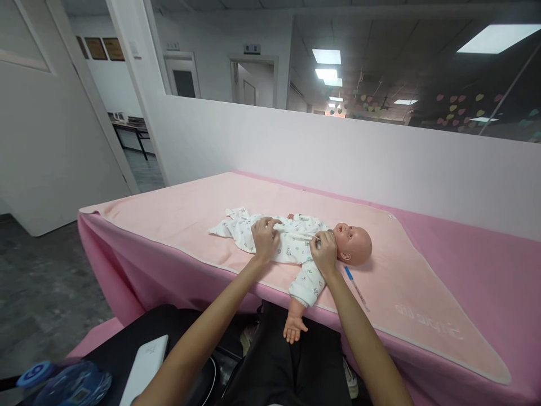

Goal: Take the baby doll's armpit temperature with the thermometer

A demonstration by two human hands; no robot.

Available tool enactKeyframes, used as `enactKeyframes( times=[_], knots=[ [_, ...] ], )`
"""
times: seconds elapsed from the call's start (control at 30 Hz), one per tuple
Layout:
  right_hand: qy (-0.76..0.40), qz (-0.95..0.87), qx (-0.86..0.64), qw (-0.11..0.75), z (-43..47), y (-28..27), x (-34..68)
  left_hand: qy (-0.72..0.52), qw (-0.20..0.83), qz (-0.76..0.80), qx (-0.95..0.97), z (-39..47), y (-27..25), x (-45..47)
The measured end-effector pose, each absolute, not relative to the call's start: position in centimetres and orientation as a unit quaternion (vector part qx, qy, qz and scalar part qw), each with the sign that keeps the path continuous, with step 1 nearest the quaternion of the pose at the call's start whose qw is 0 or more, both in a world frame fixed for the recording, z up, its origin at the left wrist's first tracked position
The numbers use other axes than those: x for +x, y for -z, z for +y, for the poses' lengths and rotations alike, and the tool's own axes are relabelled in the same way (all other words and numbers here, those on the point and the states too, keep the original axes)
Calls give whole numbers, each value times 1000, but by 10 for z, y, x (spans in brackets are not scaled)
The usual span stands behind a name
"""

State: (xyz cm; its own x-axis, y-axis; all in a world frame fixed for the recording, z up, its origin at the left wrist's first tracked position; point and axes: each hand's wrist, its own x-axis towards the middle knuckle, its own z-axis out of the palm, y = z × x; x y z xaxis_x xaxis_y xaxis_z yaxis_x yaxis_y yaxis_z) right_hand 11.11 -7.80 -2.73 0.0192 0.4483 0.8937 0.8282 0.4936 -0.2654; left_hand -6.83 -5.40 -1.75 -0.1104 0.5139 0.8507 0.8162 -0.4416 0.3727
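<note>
The bald plastic doll [358, 246], in a white printed cloth garment [291, 248], lies on the pink cloth-covered tabletop [469, 225], head right, near arm past the near edge. A slim blue-capped pen [357, 288] lies nearer than its head. Near left, a translucent plastic bottle [76, 386] is left of a white rectangular object [144, 366].

bare fingers [258, 230] and forearms [224, 307], black trousers [291, 366], pale shoes [351, 380] partly showing.

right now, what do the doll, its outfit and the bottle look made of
Doll: probably vinyl or soft plastic, smooth and faintly shiny. Outfit: likely cotton, matte, softly creased. Bottle: apparently clear bluish plastic, glossy, see-through with bright highlights.
</note>
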Motion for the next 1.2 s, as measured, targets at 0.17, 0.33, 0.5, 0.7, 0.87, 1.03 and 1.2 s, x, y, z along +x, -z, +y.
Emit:
enactKeyframes(
  times=[0.17,0.33,0.5,0.7,0.87,1.03,1.2],
  knots=[
    [186,-683,-469,529,-76,29,110,542,33,-427,-723,-47,-6,-41],
    [185,-682,-483,517,-76,28,109,357,-199,-306,-860,-29,-21,-19],
    [181,-674,-486,526,-105,15,108,277,-244,-278,-887,-20,-20,-29],
    [205,-632,-543,513,-174,27,144,268,-232,-326,-877,-23,-21,-30],
    [202,-609,-704,304,-214,59,185,236,-213,-345,-883,-26,-30,-23],
    [201,-607,-737,220,-233,68,192,232,-242,-356,-873,-18,-38,-26],
    [210,-579,-765,189,-241,60,184,195,-398,-488,-752,13,-46,-33]
  ],
)
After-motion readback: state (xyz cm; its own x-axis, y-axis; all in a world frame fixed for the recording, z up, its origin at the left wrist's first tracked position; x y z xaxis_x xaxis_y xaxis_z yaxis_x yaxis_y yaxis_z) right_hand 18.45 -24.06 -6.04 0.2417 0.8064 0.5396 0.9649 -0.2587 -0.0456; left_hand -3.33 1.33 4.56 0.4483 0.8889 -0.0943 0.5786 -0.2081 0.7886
